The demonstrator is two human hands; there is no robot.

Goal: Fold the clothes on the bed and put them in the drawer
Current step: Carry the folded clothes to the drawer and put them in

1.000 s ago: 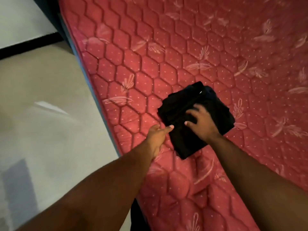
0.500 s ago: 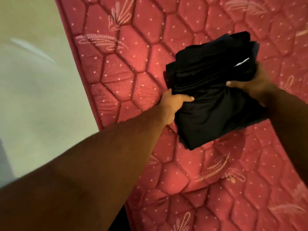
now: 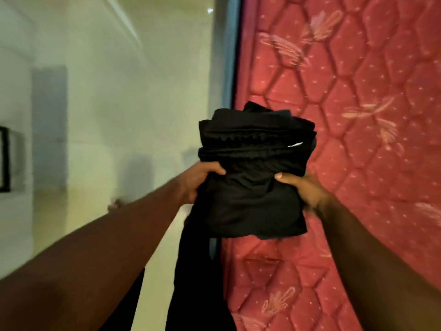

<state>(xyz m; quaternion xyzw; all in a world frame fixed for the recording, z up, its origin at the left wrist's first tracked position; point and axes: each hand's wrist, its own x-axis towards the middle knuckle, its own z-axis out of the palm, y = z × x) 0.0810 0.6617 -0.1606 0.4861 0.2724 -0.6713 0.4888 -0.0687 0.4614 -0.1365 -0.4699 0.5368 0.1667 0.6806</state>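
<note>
A folded stack of black clothes (image 3: pixel 255 168) sits at frame centre, lifted off the red quilted bed (image 3: pixel 358 115), which fills the 3 o'clock side. The left hand (image 3: pixel 199 180) grasps the stack's edge at 9 o'clock and the right hand (image 3: pixel 301 187) grasps it at 3 o'clock, thumbs on top. One loose black length hangs toward 6 o'clock; it could likely drag the folds open during carrying.
</note>
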